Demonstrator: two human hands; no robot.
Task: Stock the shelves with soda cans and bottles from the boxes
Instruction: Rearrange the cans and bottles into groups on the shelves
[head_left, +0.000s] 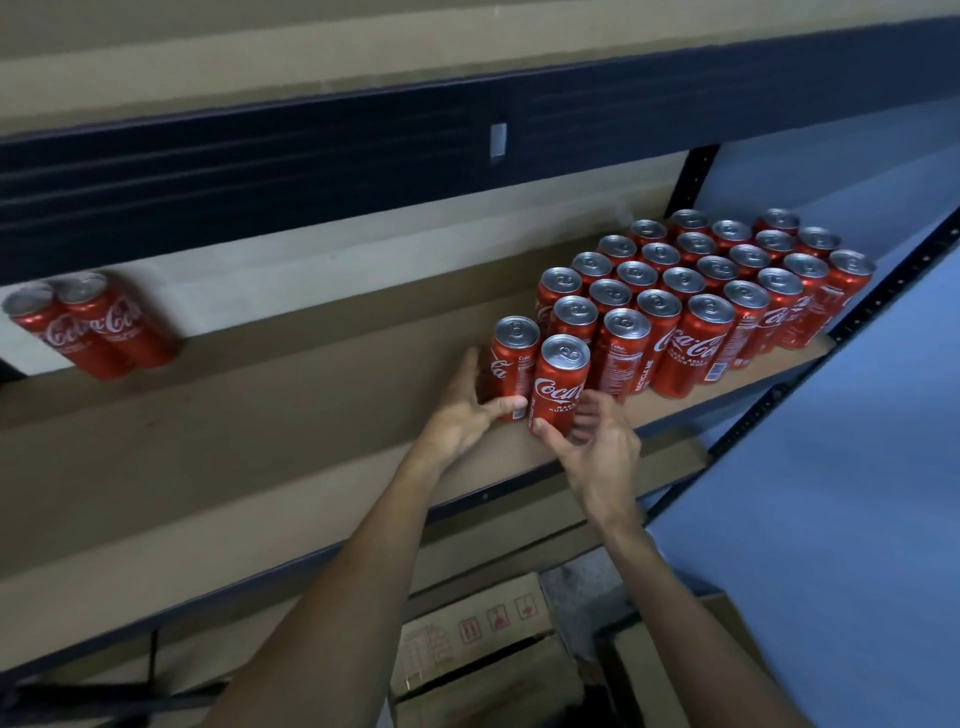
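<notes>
Shelf-stocking under way: at the left end of the brown board shelf in its dark blue steel frame (260, 410), toward the back edge, stands a pair of slim red Coca-Cola cans with silver tops (119, 322), with a long stretch of board between it and the rest of the stock. Further right, near the front edge, the person's left grip (457, 415), a bare hand, holds a red Coca-Cola can (511, 348) upright, thumb across its lower front and fingers up its far side. Just beside it the right grip (602, 447) is curled round a second red Coca-Cola can (561, 379), thumb on one side and fingers on the other; whether its base has met the board cannot be told. Both cans stand at the left side of a tight block of upright red cans (696, 291) that fills the right end of the shelf from back edge to front edge. Below the shelf sit brown cardboard boxes printed with red handling marks (467, 631), their contents hidden. By this view roughly a third of the shelf is stocked, no bottles are in sight, and the stretch between pair and block is yet to fill.
</notes>
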